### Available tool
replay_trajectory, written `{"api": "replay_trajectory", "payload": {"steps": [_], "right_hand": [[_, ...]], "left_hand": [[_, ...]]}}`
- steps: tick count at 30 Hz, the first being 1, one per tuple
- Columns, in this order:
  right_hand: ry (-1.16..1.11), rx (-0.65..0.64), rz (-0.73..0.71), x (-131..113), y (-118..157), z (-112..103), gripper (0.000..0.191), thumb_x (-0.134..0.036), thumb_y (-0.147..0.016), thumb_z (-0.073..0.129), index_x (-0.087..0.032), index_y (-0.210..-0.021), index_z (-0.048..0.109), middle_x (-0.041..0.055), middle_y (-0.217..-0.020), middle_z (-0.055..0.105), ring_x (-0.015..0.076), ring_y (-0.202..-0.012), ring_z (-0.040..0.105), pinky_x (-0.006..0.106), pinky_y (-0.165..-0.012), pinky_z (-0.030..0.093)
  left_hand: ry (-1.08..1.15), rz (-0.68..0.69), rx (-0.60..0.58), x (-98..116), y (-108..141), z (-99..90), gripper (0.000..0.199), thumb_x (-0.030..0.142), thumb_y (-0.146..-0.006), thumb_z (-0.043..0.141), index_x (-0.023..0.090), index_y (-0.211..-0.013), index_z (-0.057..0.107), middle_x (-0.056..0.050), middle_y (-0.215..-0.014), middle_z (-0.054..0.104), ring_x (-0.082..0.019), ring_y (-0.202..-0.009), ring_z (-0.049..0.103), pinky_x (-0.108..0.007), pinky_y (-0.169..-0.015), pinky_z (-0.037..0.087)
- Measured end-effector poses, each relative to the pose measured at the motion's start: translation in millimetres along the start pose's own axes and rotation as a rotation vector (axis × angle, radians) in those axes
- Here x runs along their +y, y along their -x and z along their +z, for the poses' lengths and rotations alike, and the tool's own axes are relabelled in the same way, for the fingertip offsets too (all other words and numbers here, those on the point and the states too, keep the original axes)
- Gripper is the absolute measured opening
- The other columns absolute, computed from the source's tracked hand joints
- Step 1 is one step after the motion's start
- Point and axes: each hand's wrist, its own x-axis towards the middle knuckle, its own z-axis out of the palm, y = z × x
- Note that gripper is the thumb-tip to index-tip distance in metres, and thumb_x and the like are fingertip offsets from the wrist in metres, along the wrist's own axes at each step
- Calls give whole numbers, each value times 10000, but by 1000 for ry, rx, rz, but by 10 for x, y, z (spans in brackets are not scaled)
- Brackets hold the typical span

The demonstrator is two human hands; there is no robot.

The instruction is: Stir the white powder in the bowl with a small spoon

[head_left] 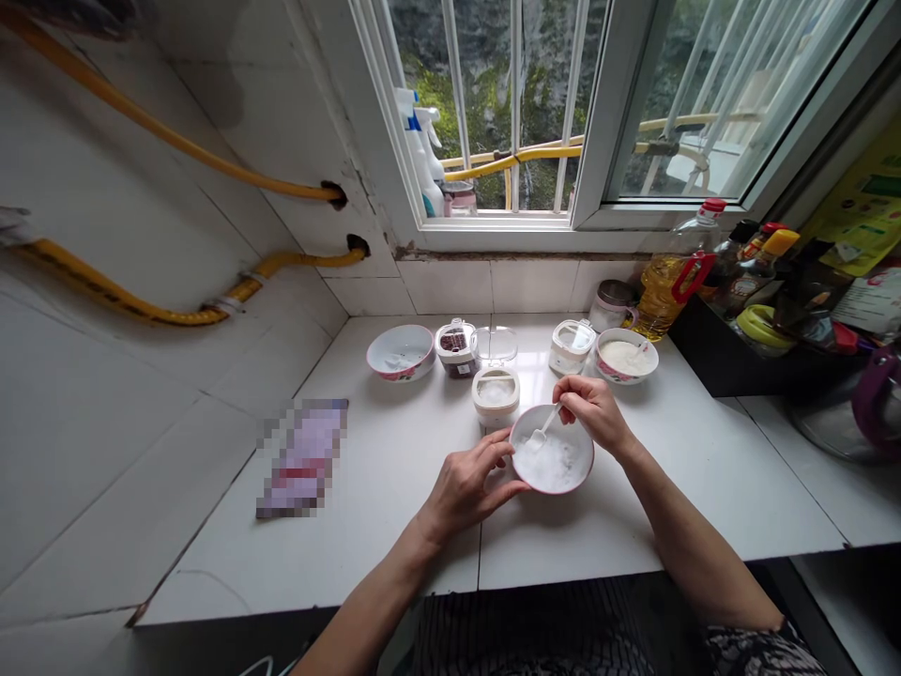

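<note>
Head: open counter (584, 537) separates hands (473, 477) (595, 410) holding bowl (553, 490) and spoon (539, 437) from front edge (563, 580).

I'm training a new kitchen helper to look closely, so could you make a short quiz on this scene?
1. Which hand holds the white spoon?
2. True or false: the left hand touches the bowl under that spoon.
3. Choose one. On the large bottle of yellow liquid, the cap is:
a) blue
b) red
c) white

Key:
1. The right hand.
2. True.
3. b) red.
</note>
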Motion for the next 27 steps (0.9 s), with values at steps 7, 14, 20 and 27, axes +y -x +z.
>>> {"api": "replay_trajectory", "payload": {"steps": [7, 14, 20, 27], "right_hand": [[317, 4, -123, -1, 6, 3, 152, -179, -698, 451, -206, -597, 560, -27, -461, 529, 129, -496, 478, 263, -580, 374], [412, -22, -178, 17, 6, 29, 172, -135, -723, 451, -207, -608, 558, -16, -495, 562, 146, -558, 497, 286, -671, 391], [317, -122, -178, 13, 20, 78, 170, -133, -707, 448, -204, -602, 561, -24, -492, 564, 136, -554, 500, 282, -688, 417], [-69, -151, 103, 22, -10, 18, 125, -228, -663, 490, -186, -633, 604, -34, -464, 539, 111, -445, 487, 230, -480, 370]], "left_hand": [[-19, 9, 2, 5, -6, -1, 318, 468, -957, 603, 166, -1049, 568, -187, -1197, 703, -178, -763, 752, -268, -594, 623], [-3, -6, -10, 0, 7, 1, 311, 456, -948, 622, 170, -1056, 568, -188, -1218, 696, -175, -759, 755, -267, -613, 627], [-7, -2, -10, 7, 2, 0, 307, 453, -958, 608, 167, -1059, 560, -196, -1214, 692, -178, -767, 755, -263, -599, 622], [-19, 2, 3, 6, 1, 0, 312, 464, -948, 617, 172, -1046, 568, -185, -1198, 704, -191, -785, 759, -278, -608, 629]]}}
